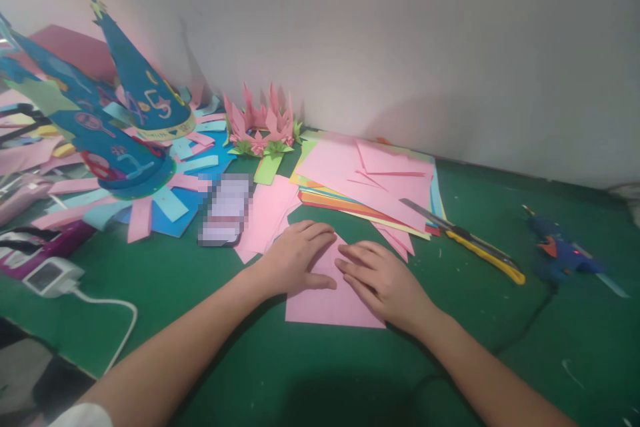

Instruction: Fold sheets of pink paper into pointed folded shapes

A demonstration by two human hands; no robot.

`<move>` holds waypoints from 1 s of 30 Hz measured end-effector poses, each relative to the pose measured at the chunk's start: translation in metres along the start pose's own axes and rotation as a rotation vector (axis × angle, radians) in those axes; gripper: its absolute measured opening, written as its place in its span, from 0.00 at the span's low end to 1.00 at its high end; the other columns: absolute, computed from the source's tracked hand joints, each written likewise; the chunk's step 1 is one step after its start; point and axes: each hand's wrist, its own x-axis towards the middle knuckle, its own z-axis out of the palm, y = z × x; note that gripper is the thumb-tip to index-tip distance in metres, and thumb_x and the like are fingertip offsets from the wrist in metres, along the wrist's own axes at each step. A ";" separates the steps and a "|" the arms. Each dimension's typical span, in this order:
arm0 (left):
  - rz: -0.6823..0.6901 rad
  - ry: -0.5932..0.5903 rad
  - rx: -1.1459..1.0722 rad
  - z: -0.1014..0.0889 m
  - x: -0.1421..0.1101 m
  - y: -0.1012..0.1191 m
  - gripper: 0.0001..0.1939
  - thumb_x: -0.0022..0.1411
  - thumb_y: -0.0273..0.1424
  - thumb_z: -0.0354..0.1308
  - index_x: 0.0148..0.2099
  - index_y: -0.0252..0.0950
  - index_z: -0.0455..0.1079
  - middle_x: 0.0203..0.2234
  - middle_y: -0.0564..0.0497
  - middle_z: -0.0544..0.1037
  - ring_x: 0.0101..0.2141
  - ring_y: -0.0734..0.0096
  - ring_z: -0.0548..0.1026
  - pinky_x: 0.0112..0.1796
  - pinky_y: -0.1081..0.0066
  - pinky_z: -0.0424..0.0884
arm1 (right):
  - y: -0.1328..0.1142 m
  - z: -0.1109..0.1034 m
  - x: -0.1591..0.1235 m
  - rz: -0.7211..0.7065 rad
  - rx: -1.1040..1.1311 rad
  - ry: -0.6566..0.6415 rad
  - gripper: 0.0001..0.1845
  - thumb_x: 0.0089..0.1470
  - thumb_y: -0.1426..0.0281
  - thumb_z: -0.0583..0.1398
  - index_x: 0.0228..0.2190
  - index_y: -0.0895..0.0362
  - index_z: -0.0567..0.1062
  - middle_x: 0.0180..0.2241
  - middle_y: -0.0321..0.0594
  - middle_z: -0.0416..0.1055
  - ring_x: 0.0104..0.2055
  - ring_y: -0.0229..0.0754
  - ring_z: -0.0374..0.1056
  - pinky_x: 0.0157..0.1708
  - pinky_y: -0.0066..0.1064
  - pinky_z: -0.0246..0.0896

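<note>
Where the pink sheet (327, 308) lies: flat on the green table (260, 373), under both hands, just in front of the paper stack (330, 160).
Left hand (299, 258): palm down over the left side, thumb apart; grip loose, nothing clenched.
Right hand (384, 278): fingers extended over the right edge; grip likewise relaxed.
Sheet handling (judged): light, thin, bendable; probably creases readily, slides easily.
Hold points (judged): bare lower corners, light pinch; flat fingers elsewhere.

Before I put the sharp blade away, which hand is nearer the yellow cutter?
Right. The right hand, at the pink sheet, lies left of the cutter, not touching it; the left hand is farther left, beyond the right.
</note>
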 end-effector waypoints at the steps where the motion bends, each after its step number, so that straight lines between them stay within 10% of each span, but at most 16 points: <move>1: -0.002 0.001 0.001 0.000 0.000 0.000 0.36 0.50 0.48 0.63 0.56 0.36 0.61 0.53 0.44 0.67 0.53 0.55 0.64 0.54 0.58 0.59 | 0.000 0.000 0.000 -0.003 -0.005 -0.002 0.13 0.58 0.73 0.54 0.42 0.56 0.75 0.45 0.47 0.72 0.44 0.48 0.65 0.43 0.46 0.66; 30: 0.006 0.142 0.038 0.014 0.000 0.005 0.12 0.62 0.36 0.54 0.45 0.35 0.69 0.48 0.45 0.69 0.48 0.59 0.66 0.49 0.57 0.65 | -0.003 -0.002 0.002 0.014 -0.034 -0.012 0.13 0.59 0.74 0.53 0.41 0.57 0.76 0.44 0.48 0.73 0.42 0.47 0.65 0.41 0.46 0.67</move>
